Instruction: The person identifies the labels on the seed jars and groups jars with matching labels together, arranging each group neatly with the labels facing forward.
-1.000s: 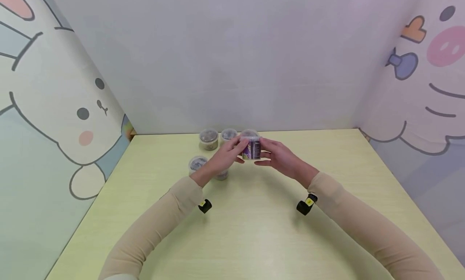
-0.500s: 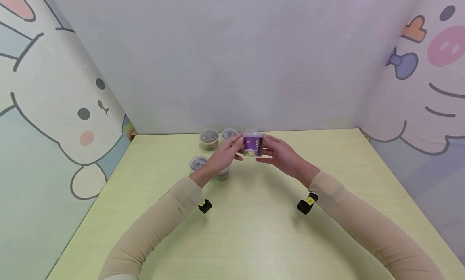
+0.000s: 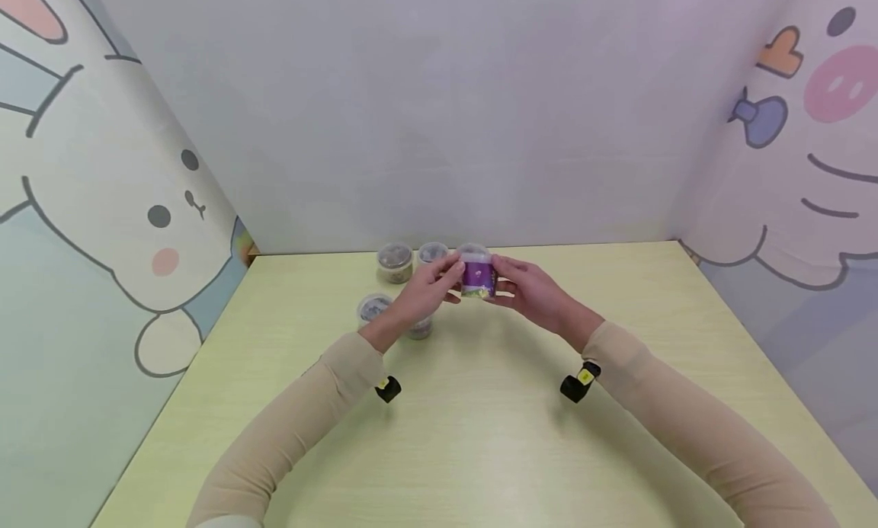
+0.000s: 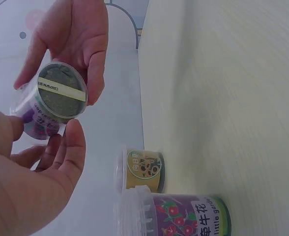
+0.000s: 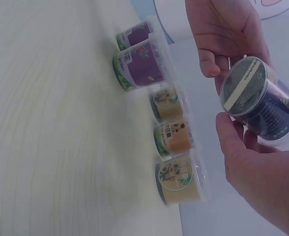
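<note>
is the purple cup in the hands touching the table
Apart. The head view shows the purple cup held up between the left hand and right hand, above the table; the wrist views show wall behind it.

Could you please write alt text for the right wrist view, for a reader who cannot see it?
Both hands hold a small clear plastic pot with a purple label above a pale yellow-green table, its green base facing the camera. Five similar lidded pots, two purple-labelled and three tan-labelled, stand behind.

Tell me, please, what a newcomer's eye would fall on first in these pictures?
First, the purple-labelled cup, held above the pale green table between the left hand and the right hand. Next, the other small cups standing in a group on the table behind the left hand. Cartoon animal panels enclose the sides.
</note>
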### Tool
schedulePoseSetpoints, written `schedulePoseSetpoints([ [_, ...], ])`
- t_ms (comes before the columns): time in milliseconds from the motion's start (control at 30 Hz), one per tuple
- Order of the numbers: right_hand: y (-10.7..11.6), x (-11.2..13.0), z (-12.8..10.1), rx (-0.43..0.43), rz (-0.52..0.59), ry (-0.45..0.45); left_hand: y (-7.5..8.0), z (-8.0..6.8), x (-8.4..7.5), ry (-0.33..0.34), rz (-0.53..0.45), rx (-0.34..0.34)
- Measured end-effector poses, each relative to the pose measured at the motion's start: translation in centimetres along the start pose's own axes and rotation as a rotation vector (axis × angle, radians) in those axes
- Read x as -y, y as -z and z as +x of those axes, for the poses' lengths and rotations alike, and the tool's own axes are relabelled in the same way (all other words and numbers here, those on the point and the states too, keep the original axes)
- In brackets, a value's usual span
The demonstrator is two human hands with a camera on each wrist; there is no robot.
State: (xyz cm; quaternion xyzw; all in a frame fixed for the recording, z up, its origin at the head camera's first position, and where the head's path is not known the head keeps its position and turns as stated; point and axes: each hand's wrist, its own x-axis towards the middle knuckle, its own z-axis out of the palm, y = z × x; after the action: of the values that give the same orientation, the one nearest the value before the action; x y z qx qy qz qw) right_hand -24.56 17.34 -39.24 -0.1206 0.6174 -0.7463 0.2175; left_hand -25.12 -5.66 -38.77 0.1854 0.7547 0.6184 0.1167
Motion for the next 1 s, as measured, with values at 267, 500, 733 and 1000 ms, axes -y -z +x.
schedulePoseSetpoints([
  [267, 0.11, -0.31, 0.09, 0.0, 0.036, -0.007, 0.07, -0.15, -0.02, 0.007, -0.043, -0.031],
  [500, -0.09, -0.33, 0.02, 0.042, 0.018, -0.004, -0.24, 0.0, -0.14, 0.002, -0.013, 0.072],
  [733, 0.01, -0.33, 0.13, 0.026, 0.012, 0.003, 0.1, -0.15, 0.3, 0.018, -0.051, 0.026],
  [1000, 0.04, -0.51, 0.32, 0.039, -0.017, 0.033, 0.26, -0.22, 0.65, 0.027, -0.059, 0.06],
])
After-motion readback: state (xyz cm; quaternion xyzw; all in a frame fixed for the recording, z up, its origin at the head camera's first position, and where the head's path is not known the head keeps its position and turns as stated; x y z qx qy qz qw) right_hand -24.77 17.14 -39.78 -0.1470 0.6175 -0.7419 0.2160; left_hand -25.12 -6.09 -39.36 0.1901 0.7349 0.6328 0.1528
